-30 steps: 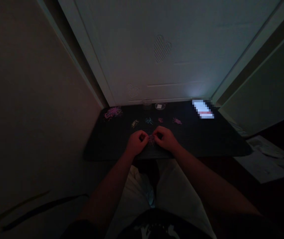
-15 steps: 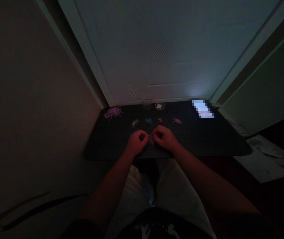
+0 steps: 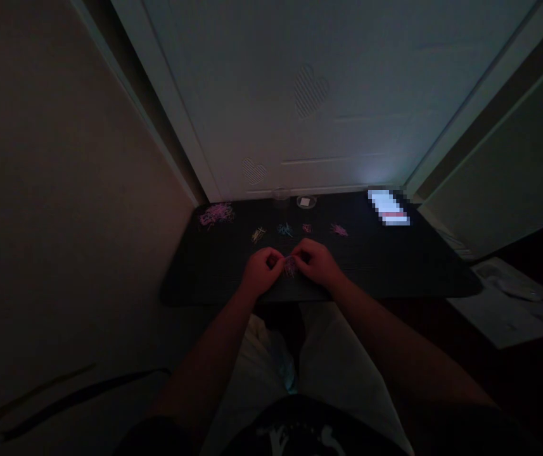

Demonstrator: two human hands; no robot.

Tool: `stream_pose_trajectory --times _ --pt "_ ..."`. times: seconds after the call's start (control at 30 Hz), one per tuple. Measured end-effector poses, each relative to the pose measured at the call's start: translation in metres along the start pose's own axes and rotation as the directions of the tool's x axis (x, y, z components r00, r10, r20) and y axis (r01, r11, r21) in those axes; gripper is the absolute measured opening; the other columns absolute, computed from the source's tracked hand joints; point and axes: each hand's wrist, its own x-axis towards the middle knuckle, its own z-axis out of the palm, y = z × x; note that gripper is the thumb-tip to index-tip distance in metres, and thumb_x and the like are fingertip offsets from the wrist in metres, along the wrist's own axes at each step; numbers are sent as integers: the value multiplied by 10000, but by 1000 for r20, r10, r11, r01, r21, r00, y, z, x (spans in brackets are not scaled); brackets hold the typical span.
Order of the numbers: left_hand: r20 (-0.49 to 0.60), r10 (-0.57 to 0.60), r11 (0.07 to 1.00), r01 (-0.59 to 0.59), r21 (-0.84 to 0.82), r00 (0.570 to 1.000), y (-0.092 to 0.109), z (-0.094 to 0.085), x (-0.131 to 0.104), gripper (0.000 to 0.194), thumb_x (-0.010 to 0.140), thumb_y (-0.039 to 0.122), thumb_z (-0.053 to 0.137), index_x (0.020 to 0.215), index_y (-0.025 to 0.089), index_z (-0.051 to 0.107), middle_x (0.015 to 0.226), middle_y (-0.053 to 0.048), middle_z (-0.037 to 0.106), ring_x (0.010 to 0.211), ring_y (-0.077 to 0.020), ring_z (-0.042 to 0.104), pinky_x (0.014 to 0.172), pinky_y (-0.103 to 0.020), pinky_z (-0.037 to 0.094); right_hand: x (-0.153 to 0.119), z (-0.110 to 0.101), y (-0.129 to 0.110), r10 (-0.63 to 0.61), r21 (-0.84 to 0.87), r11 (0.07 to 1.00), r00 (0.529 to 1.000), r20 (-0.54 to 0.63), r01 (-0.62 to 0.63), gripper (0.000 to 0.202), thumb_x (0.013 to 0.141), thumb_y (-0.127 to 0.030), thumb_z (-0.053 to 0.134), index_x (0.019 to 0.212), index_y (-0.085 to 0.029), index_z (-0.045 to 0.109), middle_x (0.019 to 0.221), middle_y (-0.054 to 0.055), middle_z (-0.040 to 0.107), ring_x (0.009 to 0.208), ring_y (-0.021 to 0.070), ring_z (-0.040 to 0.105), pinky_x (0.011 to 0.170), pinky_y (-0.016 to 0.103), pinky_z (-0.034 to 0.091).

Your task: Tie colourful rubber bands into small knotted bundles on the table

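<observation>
Near the front edge of the dark table, my left hand [image 3: 262, 272] and my right hand [image 3: 319, 261] face each other, fingertips pinched. Between them runs a thin, pale rubber band [image 3: 289, 256], an end in each pinch; its exact shape is hard to make out in the dim light. Just below it on the table lies a small mixed heap of bands [image 3: 290, 270]. Beyond my hands sit small sorted piles: cream-yellow [image 3: 258, 235], blue [image 3: 285, 229], pinkish red [image 3: 307, 228] and pink-purple [image 3: 339, 230].
A larger pink-purple pile [image 3: 217, 215] lies at the table's back left corner. Along the back stand a clear container [image 3: 281, 197] and a round clear lid [image 3: 306, 202] with a white square. A lit, blurred phone [image 3: 388, 208] is at the back right. A white door [image 3: 252, 95] rises behind the table.
Both hands stay almost in place, still pinching. The thin band between them looks slightly more bowed, and the heap below shows a little more clearly.
</observation>
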Motion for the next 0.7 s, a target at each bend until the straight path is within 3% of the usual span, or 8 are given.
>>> stream_pose_trajectory --times 0.7 --pt "6 3 1000 -3 -1 1000 0 0 1 118 777 261 540 754 161 599 714 -10 610 641 -113 526 597 -242 418 0 -1 -1 -39 4 999 999 18 39 103 767 -135 535 719 -184 612 729 32 555 714 153 520 663 289 405"
